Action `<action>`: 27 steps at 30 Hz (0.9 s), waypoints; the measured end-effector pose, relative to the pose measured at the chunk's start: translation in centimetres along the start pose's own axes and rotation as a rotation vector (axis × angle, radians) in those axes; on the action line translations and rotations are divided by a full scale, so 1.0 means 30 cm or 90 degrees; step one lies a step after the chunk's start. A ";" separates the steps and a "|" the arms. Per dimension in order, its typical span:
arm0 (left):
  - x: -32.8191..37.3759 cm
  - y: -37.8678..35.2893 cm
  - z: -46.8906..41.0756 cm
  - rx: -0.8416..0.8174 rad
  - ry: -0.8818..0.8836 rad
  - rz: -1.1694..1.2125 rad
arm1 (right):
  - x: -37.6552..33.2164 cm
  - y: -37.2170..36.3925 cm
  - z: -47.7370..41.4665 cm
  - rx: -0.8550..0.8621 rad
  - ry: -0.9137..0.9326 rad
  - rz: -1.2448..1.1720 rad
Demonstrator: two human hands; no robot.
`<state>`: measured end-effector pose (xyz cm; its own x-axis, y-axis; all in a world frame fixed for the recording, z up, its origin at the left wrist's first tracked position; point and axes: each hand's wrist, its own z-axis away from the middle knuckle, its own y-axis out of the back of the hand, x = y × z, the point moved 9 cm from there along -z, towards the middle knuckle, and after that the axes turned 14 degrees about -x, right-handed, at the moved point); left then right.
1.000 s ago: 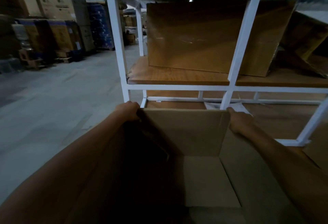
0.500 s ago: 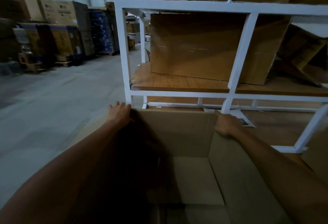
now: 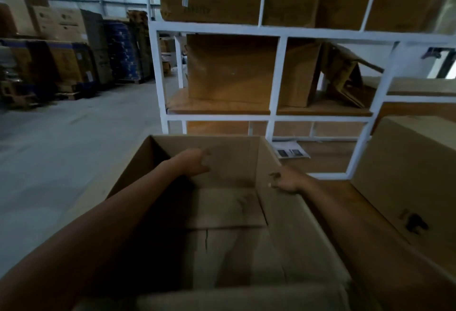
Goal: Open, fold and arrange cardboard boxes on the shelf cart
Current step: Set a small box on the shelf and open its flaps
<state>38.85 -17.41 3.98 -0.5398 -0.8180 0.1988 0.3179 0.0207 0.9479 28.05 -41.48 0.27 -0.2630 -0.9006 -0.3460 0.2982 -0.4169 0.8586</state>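
The left hand [image 3: 195,162] reaches inside the open cardboard box [image 3: 229,212], its fingers loosely curled and spread near the far wall, gripping nothing. The right hand [image 3: 286,181] rests at the box's right wall, fingers half-curled over the edge; whether it actually pinches the wall cannot be told. The box sits directly under both forearms, its bottom flaps folded flat. Just to the right of the right forearm stands another closed box [image 3: 414,175]. Beyond the hands rises the white shelf cart [image 3: 276,103], its wooden shelves carrying more boxes, including a large one [image 3: 232,69] straight ahead. Left of the left arm stretches the concrete floor [image 3: 61,150].
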 end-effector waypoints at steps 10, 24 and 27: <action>0.544 -0.348 0.618 0.014 -0.119 0.042 | 0.078 -0.227 0.589 -0.002 0.099 -0.140; 0.870 -0.627 0.964 0.468 -0.136 0.294 | 0.229 -0.565 1.097 0.205 0.169 -0.405; 1.054 -0.670 0.975 0.402 -0.282 0.336 | 0.339 -0.542 1.247 0.313 0.171 -0.472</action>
<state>-7.40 -26.87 -1.51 -0.7353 -0.3232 0.5957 0.1943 0.7415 0.6422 -13.80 -39.27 -3.06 0.0085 -0.4485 -0.8937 -0.3004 -0.8536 0.4256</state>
